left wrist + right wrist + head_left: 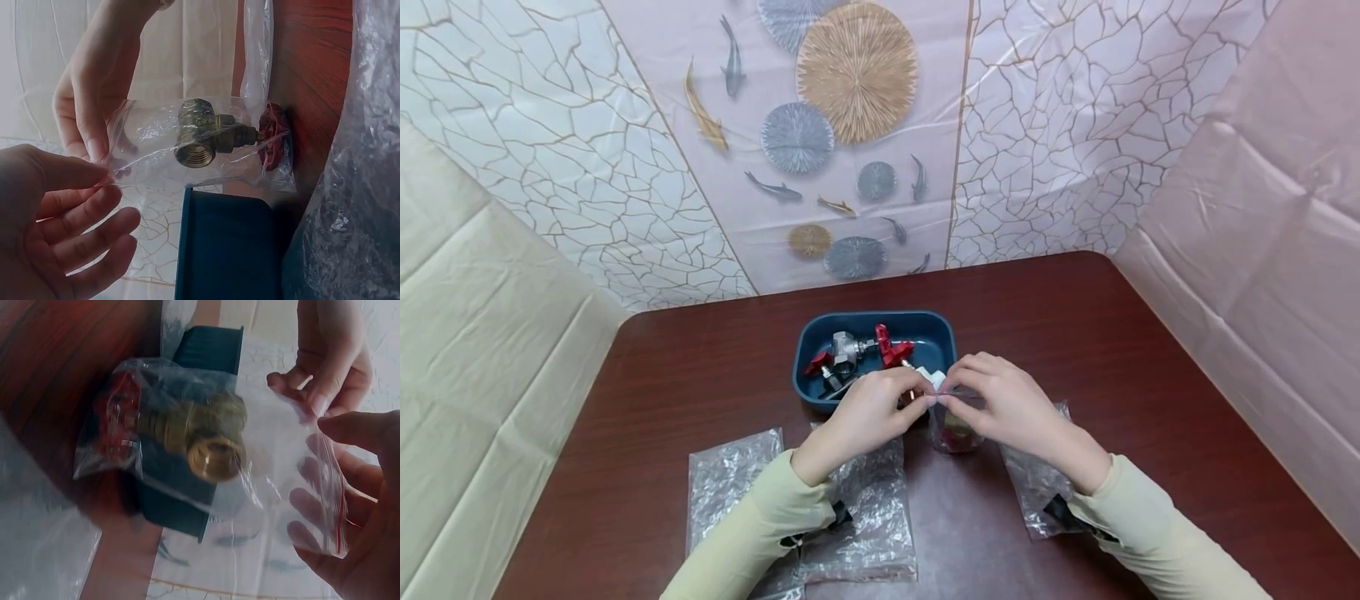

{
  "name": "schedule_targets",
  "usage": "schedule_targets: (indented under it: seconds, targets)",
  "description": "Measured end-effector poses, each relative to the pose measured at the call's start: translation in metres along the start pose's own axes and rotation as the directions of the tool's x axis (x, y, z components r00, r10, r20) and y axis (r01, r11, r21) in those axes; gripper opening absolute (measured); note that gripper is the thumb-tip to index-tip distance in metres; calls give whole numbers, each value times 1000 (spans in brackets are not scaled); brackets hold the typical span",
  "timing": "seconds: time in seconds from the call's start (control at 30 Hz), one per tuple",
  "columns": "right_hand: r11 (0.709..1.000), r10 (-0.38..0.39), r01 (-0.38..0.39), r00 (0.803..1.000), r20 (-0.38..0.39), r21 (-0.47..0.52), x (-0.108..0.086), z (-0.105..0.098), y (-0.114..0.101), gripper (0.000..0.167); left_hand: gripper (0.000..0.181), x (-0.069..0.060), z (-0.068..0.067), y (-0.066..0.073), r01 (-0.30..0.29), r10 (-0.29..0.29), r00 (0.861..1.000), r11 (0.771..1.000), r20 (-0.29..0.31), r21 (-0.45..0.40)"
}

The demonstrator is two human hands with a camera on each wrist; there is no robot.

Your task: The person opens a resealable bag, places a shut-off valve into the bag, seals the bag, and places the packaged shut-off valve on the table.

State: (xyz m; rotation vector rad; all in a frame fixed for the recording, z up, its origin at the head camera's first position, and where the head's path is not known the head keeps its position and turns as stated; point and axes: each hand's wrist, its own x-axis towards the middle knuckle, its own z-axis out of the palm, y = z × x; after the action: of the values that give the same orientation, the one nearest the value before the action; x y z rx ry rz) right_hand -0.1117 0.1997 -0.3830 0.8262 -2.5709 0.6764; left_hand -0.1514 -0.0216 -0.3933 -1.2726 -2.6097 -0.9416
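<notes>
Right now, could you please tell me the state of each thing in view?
Clear bag: held at its mouth; sealed or not, unclear
Brass valve: inside the bag, red handle downward
Left hand: pinching the bag's mouth
Right hand: pinching it too
Blue tray: uncovered, holding other fittings
Loose bags: lying on the table

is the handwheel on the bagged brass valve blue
No, the left wrist view shows a red handwheel on the brass valve inside the clear zip bag.
</notes>
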Motion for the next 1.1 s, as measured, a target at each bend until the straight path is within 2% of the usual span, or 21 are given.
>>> schedule_targets:
  seconds: [0.2,0.47,0.63,0.87,1.1]
  targets:
    - [998,-45,45,999,-4,-45,6,8,-5,9,9,-4,-1,-2,30,-31,999,999,-12,-43]
    - [997,-40,41,999,20,-64,7,12,-5,10,7,-3,0,-1,0,-1,1000,1000,-16,-11]
    - [990,-95,95,995,10,-102,7,14,-3,11,7,-3,0,0,2,-2,1000,1000,-16,1]
    - [971,-181,173,983,-35,-162,4,17,0,11,8,-5,0,1,-3,4,1000,999,-23,47]
    - [970,-183,173,982,-41,-173,2,15,3,8,6,-5,1,2,-15,20,999,993,-45,118]
